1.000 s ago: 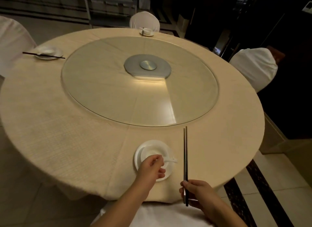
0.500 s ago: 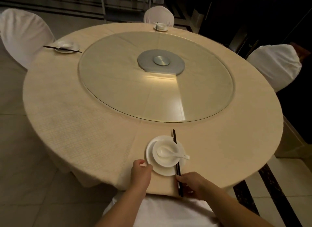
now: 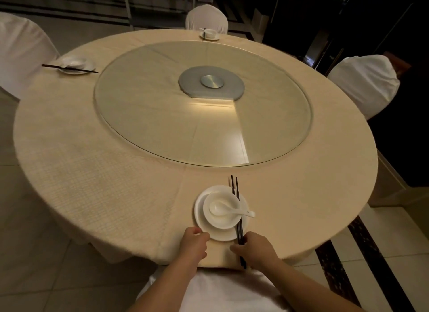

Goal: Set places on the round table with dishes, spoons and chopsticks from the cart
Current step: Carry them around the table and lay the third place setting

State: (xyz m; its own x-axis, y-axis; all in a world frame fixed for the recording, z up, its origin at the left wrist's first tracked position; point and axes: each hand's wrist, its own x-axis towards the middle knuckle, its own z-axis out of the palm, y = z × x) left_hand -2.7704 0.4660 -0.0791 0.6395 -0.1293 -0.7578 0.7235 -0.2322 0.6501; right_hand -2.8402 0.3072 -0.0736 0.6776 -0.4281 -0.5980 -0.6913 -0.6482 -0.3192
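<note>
Step in hand looks like the final squaring-up of the near place setting on the round table with beige cloth (image 3: 116, 172). Left hand (image 3: 193, 243) sits at the near-left rim of the white round ceramic plate (image 3: 200, 213), fingers curled in, fingertips touching the rim; whether it pinches the plate or just nudges it, cannot tell. Right hand (image 3: 257, 250) has thumb and fingers curled round the near ends of the pair of dark thin chopsticks (image 3: 237, 209), which lie across the plate's right side, tips pointing toward the table centre, near ends overhanging the table edge. White ceramic bowl (image 3: 221, 217) stands on the plate, white ceramic spoon (image 3: 226, 210) lies in it with handle out over the right rim, over the chopsticks. Two more settings already laid: one at far left with dark chopsticks across a white dish (image 3: 74, 64), one at far side in front of a white-covered chair (image 3: 206, 15). Large round glass turntable (image 3: 162, 91) fills the middle. White-covered chair at right (image 3: 366, 84) has no setting in front of it, so task seems partly done. Next move likely calls for sliding the chopsticks forward so they stop hanging off the edge, letting go, then going for the next set; cart not clearly visible.
</note>
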